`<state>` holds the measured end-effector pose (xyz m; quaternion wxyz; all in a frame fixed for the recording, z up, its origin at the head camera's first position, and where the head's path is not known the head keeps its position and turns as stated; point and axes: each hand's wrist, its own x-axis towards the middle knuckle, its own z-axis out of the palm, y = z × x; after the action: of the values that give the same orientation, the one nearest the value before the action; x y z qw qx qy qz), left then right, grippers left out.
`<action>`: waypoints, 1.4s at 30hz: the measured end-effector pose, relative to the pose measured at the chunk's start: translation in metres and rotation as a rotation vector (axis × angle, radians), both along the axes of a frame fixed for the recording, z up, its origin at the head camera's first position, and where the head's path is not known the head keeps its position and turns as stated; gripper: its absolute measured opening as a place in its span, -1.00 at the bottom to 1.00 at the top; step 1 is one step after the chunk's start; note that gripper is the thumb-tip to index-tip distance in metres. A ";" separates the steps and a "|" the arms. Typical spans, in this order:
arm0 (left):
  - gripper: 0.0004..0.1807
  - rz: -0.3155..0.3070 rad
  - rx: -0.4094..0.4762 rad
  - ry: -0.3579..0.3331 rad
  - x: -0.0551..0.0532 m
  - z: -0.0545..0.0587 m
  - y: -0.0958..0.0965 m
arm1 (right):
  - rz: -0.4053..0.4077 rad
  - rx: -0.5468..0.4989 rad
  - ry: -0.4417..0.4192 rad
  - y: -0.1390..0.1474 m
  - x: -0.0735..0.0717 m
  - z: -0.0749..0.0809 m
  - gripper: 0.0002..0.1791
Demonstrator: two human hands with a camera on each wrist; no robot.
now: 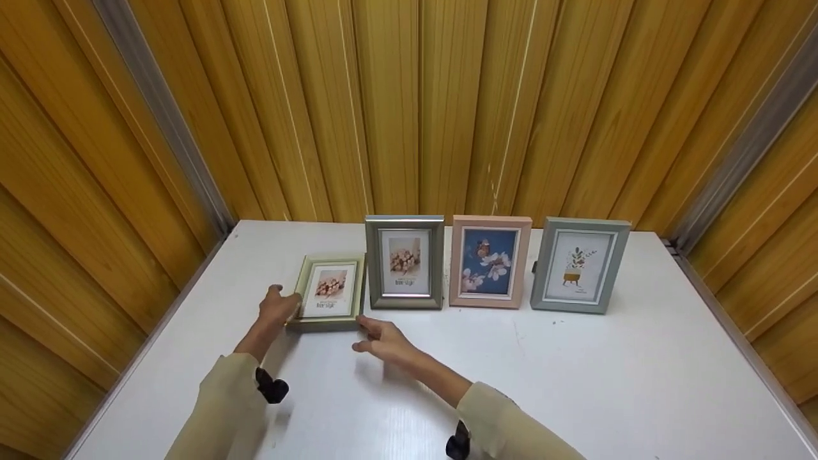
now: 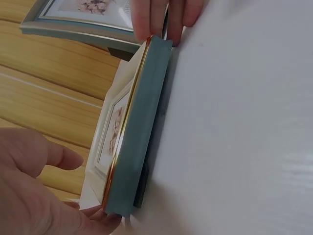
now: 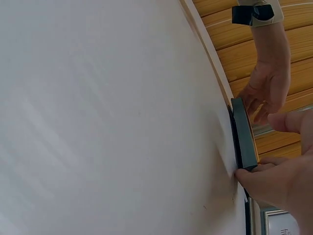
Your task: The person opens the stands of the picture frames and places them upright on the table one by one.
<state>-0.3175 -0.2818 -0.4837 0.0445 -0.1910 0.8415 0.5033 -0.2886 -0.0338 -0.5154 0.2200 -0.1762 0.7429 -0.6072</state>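
A light green photo frame [image 1: 329, 291] with a flower picture lies face up at the left end of a row of frames. My left hand [image 1: 276, 309] touches its left side, fingertips at the lower edge and thumb held away. At the near right corner, my right hand [image 1: 385, 340] rests its fingertips on the frame, thumb apart. The left wrist view shows the frame's teal side [image 2: 139, 125] between both hands, with a dark part under it. In the right wrist view, the right fingers [image 3: 266, 181] meet the end of that side.
Beside it stand a grey-green frame [image 1: 405, 262], a pink frame [image 1: 491, 262] with blossoms, and a blue-grey frame [image 1: 580, 265] with a potted plant. All are on a white table [image 1: 575, 383]. Wood-look panels [image 1: 415, 108] rise behind and at the sides.
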 end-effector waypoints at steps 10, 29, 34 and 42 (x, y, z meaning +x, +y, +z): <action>-0.73 -0.009 0.225 -0.040 0.003 -0.004 -0.012 | -0.141 -0.150 0.039 0.003 0.005 0.002 -0.38; -0.18 -0.200 0.333 -0.113 0.050 0.023 -0.027 | -0.263 -0.188 -0.088 0.018 0.014 0.020 -0.41; -0.27 -0.240 0.345 -0.068 0.062 0.035 -0.022 | -0.222 -0.176 -0.050 0.026 0.015 0.026 -0.43; -0.28 -0.271 0.336 -0.045 0.069 0.056 -0.012 | -0.177 -0.154 -0.027 0.040 0.020 0.035 -0.44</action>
<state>-0.2487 -0.2935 -0.4276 0.1620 -0.0773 0.7626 0.6214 -0.2682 0.0063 -0.4807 0.1613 -0.1183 0.7038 -0.6816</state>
